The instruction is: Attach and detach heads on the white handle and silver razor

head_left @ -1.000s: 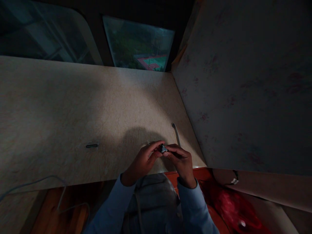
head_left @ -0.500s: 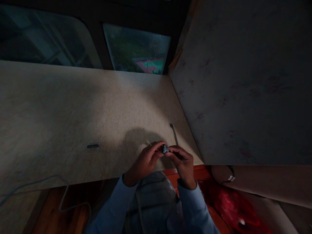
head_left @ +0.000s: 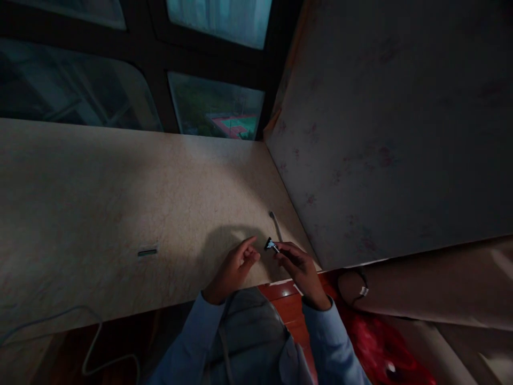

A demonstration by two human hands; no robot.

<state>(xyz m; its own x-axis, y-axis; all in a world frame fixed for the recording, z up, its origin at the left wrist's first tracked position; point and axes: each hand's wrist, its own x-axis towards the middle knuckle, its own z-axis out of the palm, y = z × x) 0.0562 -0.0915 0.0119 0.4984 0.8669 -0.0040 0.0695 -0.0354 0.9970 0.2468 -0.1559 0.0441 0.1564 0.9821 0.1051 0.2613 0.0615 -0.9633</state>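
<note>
My right hand (head_left: pixel 298 267) pinches a small dark metallic object (head_left: pixel 271 245) at its fingertips, just above the near right edge of the beige tabletop (head_left: pixel 120 214). My left hand (head_left: pixel 236 264) hovers a little to the left of it, fingers loosely apart and holding nothing. A thin grey rod-like piece (head_left: pixel 276 224) lies on the tabletop just beyond the small object. Both of my sleeves are light blue.
A small dark flat item (head_left: pixel 147 252) lies on the tabletop to the left. A grey cable (head_left: pixel 86 342) loops off the near left edge. A pale partition wall (head_left: pixel 380 133) rises on the right, windows (head_left: pixel 216 109) are beyond, and something red (head_left: pixel 380 353) lies below right.
My left hand has let go of the small object and drawn back to the left; my right hand still holds it. The camera has tilted up, so more window shows.
</note>
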